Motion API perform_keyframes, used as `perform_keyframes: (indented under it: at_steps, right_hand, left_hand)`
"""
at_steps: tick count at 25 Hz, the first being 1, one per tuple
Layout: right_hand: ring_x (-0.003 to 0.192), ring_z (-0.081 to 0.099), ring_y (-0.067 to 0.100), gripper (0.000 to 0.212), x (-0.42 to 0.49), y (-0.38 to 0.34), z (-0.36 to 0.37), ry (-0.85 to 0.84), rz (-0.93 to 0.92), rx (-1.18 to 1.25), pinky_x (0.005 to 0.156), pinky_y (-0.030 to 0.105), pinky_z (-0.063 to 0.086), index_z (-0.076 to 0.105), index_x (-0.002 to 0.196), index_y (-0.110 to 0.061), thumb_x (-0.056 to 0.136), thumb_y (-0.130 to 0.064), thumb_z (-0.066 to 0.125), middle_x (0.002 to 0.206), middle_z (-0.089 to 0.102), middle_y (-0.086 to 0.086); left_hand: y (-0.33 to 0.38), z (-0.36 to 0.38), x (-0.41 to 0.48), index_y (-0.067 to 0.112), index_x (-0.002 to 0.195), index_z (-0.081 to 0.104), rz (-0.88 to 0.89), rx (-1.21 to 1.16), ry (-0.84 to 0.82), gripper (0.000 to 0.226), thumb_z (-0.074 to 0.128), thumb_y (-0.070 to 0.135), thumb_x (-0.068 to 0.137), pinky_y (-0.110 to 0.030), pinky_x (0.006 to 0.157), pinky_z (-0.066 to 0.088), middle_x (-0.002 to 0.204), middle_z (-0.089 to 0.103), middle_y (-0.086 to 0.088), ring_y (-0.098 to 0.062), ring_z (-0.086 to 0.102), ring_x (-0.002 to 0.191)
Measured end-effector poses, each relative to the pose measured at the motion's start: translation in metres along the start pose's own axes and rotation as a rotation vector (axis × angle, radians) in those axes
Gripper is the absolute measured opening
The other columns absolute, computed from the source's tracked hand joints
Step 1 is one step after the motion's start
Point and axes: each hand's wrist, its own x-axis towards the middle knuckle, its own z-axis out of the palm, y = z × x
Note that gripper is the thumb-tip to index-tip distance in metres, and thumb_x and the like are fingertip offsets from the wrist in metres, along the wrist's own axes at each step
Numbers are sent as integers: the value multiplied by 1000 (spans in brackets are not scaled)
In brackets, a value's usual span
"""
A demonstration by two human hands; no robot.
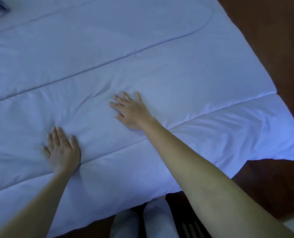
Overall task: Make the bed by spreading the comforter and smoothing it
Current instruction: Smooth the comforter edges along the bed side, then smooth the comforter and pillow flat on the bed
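White quilted comforter [160, 69] lies spread flat, faint wrinkles near its corner.

I saw bare forearms [203, 169] behind my left hand [62, 152] and right hand [132, 112], with pale nails [58, 129]; below the hands, light-coloured trousers [156, 219].

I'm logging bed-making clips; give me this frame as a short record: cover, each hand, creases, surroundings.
cover: white comforter spread over the bed
left hand: flat, fingers straight, pressing on the comforter
right hand: flat, fingers spread, pressing farther out
creases: bunched near the right edge, beyond the right hand
surroundings: brown floor past the comforter's edge
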Motion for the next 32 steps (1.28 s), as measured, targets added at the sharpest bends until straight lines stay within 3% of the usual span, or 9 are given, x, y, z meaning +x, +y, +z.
perform_keyframes:
  at_steps: [6, 11, 17, 18, 20, 23, 28, 30, 32]
  right_hand:
    - [145, 22, 23, 51, -35, 162, -28, 366, 545, 3, 113, 51, 13, 33, 145, -34, 95, -41, 34, 157, 26, -5]
    - [147, 13, 24, 54, -185, 265, -17, 462, 1087, 174, 115, 54, 12, 20, 149, -35, 96, -48, 25, 161, 14, -2]
    - [141, 28, 33, 66, -250, 241, 23, 831, 1688, 846, 113, 52, 23, 24, 149, -19, 94, -54, 28, 155, 28, 10]
    - [142, 27, 33, 64, -238, 213, 26, 860, 1693, 725, 113, 53, 22, 26, 149, -15, 95, -49, 30, 154, 30, 11]
    - [144, 24, 30, 60, -205, 134, 40, 845, 1269, 410, 113, 55, 15, 27, 148, -12, 96, -39, 34, 156, 28, 12]
    - [147, 14, 25, 60, -178, 39, 76, 558, 794, 133, 114, 54, 5, 22, 150, -29, 92, -46, 32, 160, 19, 2]
    - [148, 8, 27, 61, -242, 85, 81, 446, 1375, 537, 115, 57, 14, 7, 151, -36, 94, -55, 22, 162, 1, 2]
    - [143, 17, 35, 62, -276, 104, 58, 212, 1395, 603, 111, 61, 19, 19, 148, -34, 91, -58, 18, 160, 10, 5]
    - [140, 27, 34, 54, -291, 100, 5, 307, 1301, 625, 114, 51, 23, 28, 147, -23, 98, -44, 29, 157, 24, 9]
  left_hand:
    - [53, 9, 2, 10, 152, 15, -140, -114, 73, 62, 26, 39, 97, -55, 117, 3, 161, 10, -7, -29, 7, 149]
    - [117, 15, -8, 12, 152, 15, 181, -84, 9, 66, 28, 44, 95, -56, 117, 4, 161, 11, -8, -31, 9, 148]
    - [182, 25, -61, 15, 152, 18, 605, -5, -38, 71, 22, 49, 89, -54, 116, 8, 160, 19, -7, -31, 16, 147]
    - [182, 28, -70, 16, 151, 21, 679, 20, -31, 71, 22, 49, 88, -55, 116, 11, 159, 22, -8, -31, 20, 147]
    - [178, 29, -75, 17, 150, 24, 734, 37, -28, 70, 23, 49, 88, -55, 115, 14, 158, 25, -8, -32, 24, 145]
    - [164, 28, -69, 15, 150, 26, 825, 89, -21, 70, 24, 50, 89, -55, 115, 18, 157, 27, -9, -32, 26, 144]
    - [137, 3, -78, 12, 151, 23, 867, 172, -221, 79, 22, 56, 86, -52, 113, 23, 159, 21, -7, -30, 23, 146]
    - [148, -23, -77, 13, 152, 16, 830, 284, -403, 76, 34, 51, 89, -47, 112, 27, 161, 12, -6, -28, 19, 146]
    - [176, -62, -75, 11, 145, 32, 840, 461, -555, 64, 47, 40, 91, -42, 107, 38, 155, 29, -8, -29, 38, 138]
